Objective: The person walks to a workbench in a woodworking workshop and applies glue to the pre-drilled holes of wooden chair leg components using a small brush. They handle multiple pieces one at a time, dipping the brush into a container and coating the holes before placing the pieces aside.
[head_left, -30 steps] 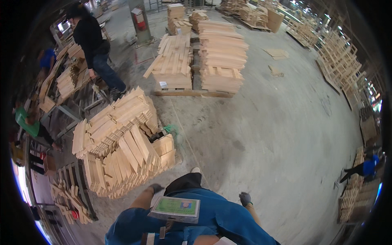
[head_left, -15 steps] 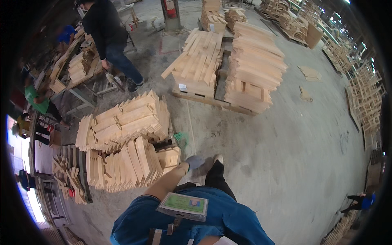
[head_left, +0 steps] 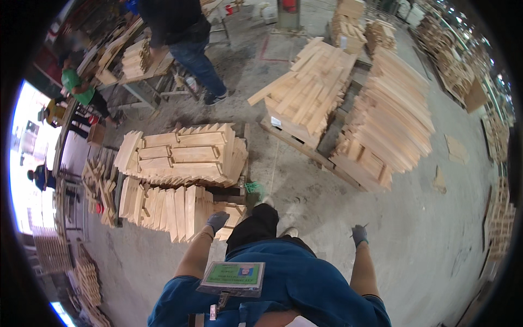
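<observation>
Workshop floor: grey concrete, scuffed and dull, spreading under everything.
Far stacks: two tall piles ahead and to the right, one of flat pale planks, the other of ridged, layered boards.
Worktop: at upper left, a wooden bench carrying short cut pieces, a co-worker in dark clothes beside it.
Upper near stack: smooth pale slats with notched, saw-toothed ends, long axis running left to right.
Lower near stack: boards packed side by side, long edges running away from the body, and here's the key spot, right by the left grip.
Left hand: grey-gloved, clearly the nearer one, over this stack's right end; touching or just above, I can't judge, nor how the fingers are set.
Right hand: gloved, out over bare concrete, well apart from the wood; its grip is too small to read.
Green tangle: stringy stuff on the floor.
</observation>
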`<move>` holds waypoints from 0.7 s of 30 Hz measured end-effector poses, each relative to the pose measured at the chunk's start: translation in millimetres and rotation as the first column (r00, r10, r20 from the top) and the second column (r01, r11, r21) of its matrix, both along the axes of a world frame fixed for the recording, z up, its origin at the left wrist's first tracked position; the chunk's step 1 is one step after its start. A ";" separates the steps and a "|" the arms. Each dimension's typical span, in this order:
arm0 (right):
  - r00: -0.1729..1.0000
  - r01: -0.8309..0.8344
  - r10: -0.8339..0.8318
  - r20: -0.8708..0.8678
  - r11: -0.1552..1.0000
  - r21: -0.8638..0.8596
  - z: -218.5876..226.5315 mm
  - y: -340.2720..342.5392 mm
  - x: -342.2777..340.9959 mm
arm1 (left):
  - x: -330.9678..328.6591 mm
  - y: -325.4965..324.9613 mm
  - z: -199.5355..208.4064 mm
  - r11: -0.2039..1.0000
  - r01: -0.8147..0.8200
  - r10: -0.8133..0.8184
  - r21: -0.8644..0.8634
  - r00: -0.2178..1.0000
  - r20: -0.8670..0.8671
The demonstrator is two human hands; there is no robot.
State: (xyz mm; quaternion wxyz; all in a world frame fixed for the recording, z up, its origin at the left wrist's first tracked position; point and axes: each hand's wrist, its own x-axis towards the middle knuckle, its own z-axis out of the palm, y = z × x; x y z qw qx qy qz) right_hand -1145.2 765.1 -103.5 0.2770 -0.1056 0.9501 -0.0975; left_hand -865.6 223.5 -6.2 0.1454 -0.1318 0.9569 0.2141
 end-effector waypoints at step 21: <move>0.974 -0.153 0.129 0.189 0.981 0.119 36.5 -440.3 -277.1 | -219.7 -294.4 -30.0 0.567 -0.800 0.823 0.194 0.560 -0.097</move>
